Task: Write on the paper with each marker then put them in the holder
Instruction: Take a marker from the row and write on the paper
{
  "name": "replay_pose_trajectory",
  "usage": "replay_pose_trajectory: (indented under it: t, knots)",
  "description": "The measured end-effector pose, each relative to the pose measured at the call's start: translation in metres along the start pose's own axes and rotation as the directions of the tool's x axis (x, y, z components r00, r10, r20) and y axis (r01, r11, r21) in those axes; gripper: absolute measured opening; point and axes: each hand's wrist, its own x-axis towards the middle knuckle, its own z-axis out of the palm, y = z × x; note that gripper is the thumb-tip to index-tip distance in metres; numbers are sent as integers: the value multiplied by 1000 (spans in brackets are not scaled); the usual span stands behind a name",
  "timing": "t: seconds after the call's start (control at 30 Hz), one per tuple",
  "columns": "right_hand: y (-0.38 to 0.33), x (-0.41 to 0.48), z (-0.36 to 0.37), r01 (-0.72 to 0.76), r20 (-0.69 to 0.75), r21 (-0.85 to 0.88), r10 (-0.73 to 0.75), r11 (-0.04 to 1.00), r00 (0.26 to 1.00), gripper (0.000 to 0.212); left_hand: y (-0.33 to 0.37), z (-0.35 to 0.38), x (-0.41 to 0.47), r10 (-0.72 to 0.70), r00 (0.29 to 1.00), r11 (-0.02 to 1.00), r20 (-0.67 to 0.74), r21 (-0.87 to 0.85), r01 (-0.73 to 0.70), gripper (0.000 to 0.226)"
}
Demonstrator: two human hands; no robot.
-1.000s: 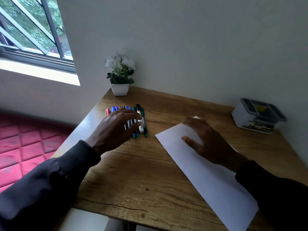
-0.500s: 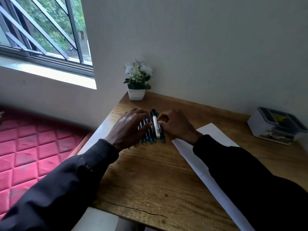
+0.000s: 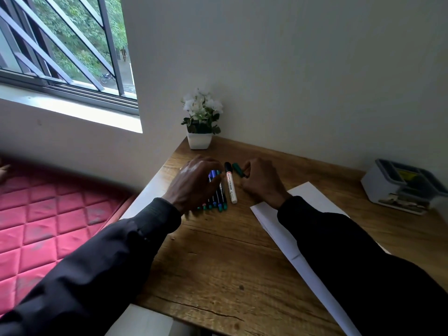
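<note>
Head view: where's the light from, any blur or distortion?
Head view: daylight enters from the window at upper left, leaving the near sleeves dark; the left hand looks slightly soft over the markers; wide-angle bending shows at the edges, where the holder leans; no glare on the paper.
</note>
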Motion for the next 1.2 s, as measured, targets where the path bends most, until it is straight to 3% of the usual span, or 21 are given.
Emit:
replay_pose_trajectory:
  t: [0.17,0.3,0.47,0.67,0.8,0.97,1.07,1.2]
  knots:
    - [10,8,-22,20,-79,187,-5,982,997,26,9,4,22,-71,994,994,-81,-83,64,37]
    - [16,0,-53,145,-100,160,-130,976,986,27,22,4,43,44,992,976,-116,-206,-67,32]
    - [31,-25,-76,252,-136,114,-237,961,962,23,49,13,50,81,994,942,-76,-320,-101,15]
    - [42,-52,-88,292,-173,56,-279,955,944,19,70,25,53,99,992,928,-78,-353,-120,11]
    - [48,-57,-93,248,-183,-31,-250,968,951,26,82,29,58,85,987,919,-138,-372,-131,10]
    - [55,-57,-103,130,-185,-12,-130,991,974,34,94,37,62,81,976,905,-200,-396,-157,12]
    - [63,-60,-103,30,-163,-68,-41,997,986,48,92,40,66,100,981,910,-166,-383,-158,11]
    - [83,-76,-108,-75,1,68,75,995,997,33,75,42,64,12,994,941,-110,-336,-48,8]
